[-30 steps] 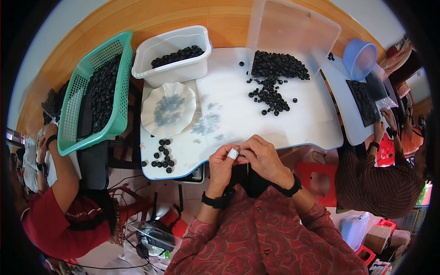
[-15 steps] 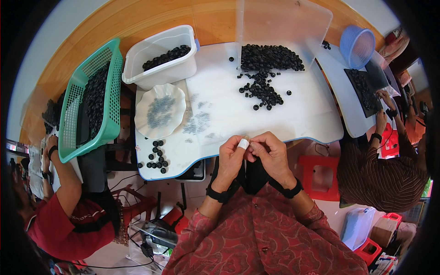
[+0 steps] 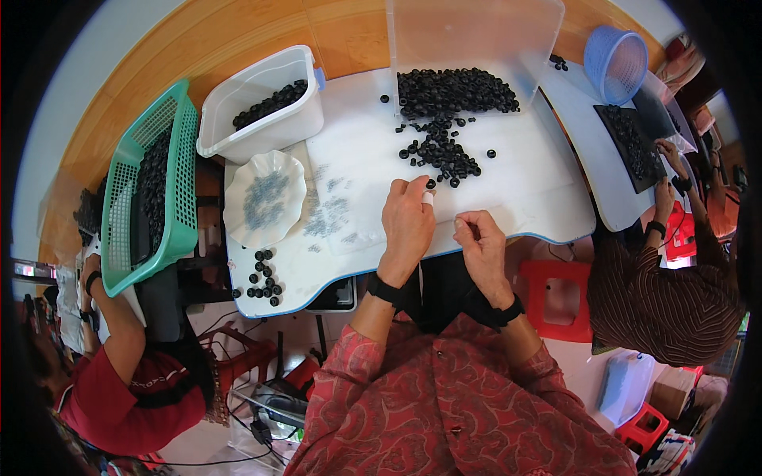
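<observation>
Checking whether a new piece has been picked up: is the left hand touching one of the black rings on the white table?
Touching. The head view shows the left hand with its fingertips right on a black ring at the near edge of the scattered rings, no gap between them.

Bright, even daylight fills the scene, and the white table [image 3: 516, 190] is the brightest surface, close to washed out around the scatter of black rings [image 3: 444, 151]. Shadows on the table are soft and short, with a faint one under the left hand [image 3: 407, 222] and right hand [image 3: 480, 246]. The clear plastic lid [image 3: 476, 36] at the table's far edge shows a mild milky sheen. Focus is sharp at the table's centre. Away from the table, straight edges bow strongly, detail smears, and a black vignette rings the frame.
</observation>
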`<state>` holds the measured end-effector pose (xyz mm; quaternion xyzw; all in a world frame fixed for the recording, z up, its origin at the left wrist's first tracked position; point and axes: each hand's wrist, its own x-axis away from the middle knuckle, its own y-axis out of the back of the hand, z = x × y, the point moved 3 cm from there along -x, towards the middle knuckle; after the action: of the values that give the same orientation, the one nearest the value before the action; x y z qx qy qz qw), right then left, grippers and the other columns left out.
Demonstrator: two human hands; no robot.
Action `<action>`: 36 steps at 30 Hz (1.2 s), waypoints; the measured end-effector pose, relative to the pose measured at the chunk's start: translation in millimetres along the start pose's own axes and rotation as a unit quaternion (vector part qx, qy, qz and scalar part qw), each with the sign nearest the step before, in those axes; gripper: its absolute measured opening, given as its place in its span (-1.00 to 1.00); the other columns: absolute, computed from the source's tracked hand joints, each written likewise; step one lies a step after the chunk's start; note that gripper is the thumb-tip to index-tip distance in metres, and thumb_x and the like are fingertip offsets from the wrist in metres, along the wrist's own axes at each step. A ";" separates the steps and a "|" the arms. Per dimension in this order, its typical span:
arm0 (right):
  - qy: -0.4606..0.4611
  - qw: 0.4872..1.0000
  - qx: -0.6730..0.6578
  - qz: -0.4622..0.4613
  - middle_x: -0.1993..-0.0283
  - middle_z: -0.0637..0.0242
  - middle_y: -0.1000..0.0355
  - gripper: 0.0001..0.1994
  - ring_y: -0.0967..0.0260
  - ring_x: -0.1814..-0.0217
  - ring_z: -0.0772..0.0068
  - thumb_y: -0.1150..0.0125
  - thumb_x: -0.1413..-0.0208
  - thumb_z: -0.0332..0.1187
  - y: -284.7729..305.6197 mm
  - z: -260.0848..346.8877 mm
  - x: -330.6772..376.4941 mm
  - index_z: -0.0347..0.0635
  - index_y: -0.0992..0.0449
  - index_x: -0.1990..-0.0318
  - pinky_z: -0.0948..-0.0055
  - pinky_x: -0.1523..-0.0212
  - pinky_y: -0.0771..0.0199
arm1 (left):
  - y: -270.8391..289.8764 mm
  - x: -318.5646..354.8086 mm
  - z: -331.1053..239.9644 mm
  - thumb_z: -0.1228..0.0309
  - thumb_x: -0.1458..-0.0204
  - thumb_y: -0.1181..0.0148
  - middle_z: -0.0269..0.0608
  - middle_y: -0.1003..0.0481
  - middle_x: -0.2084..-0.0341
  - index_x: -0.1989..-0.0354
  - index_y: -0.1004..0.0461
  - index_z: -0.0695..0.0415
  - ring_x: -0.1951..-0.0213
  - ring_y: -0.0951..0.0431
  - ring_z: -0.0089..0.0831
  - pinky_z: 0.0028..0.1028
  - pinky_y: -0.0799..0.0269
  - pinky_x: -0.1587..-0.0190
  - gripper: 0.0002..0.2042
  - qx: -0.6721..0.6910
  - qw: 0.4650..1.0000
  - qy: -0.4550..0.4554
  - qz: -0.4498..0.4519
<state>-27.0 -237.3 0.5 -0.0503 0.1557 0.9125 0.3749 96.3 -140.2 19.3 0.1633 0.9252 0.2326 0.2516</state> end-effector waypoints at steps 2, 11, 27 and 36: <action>0.013 1.000 0.011 -0.002 0.43 0.29 -0.41 -0.93 -0.33 0.47 0.56 -0.19 -0.13 -0.52 -0.4 -3.2 0.2 -0.31 -0.47 0.25 0.53 0.42 -0.36 | -6.5 -3.8 -1.2 0.54 -0.01 -0.12 -0.03 -0.45 0.37 0.12 -0.54 0.14 0.39 -0.51 -0.09 -0.20 -0.41 0.35 -0.76 -0.032 0.999 -0.002 0.010; 0.035 0.998 0.061 0.003 0.39 0.20 -0.41 -0.93 -0.37 0.46 0.42 -0.19 -0.12 -0.53 -1.3 2.0 -1.2 -0.32 -0.46 0.27 0.46 0.41 -0.39 | -20.3 -10.7 -3.3 0.43 -0.05 -0.14 -0.02 -0.39 0.30 0.14 -0.52 0.10 0.35 -0.52 -0.01 -0.13 -0.45 0.31 -0.80 -0.132 0.986 0.041 0.089; 0.035 0.997 0.071 -0.008 0.36 0.24 -0.41 -0.95 -0.38 0.44 0.48 -0.18 -0.13 -0.54 -5.1 1.4 3.1 -0.29 -0.46 0.26 0.52 0.40 -0.40 | 33.9 42.7 16.6 0.62 -0.19 0.03 0.00 -0.52 0.18 0.00 -0.46 0.35 0.22 -0.62 -0.30 -0.36 -0.63 0.12 -0.76 0.583 0.766 0.262 0.073; 0.011 1.000 -0.007 0.028 0.33 0.35 -0.42 -0.93 -0.35 0.39 0.61 -0.25 -0.10 -0.53 -8.6 25.6 9.3 -0.29 -0.50 0.27 0.59 0.36 -0.38 | 37.7 61.5 23.1 0.62 -0.15 -0.02 0.08 -0.50 0.12 -0.04 -0.41 0.38 0.11 -0.60 -0.18 -0.30 -0.59 0.02 -0.73 0.687 0.663 0.286 0.086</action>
<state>-27.0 -217.1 20.6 -0.0588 0.1547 0.9230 0.3473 65.4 -74.7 -3.0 0.2939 0.8309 -0.4129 -0.2297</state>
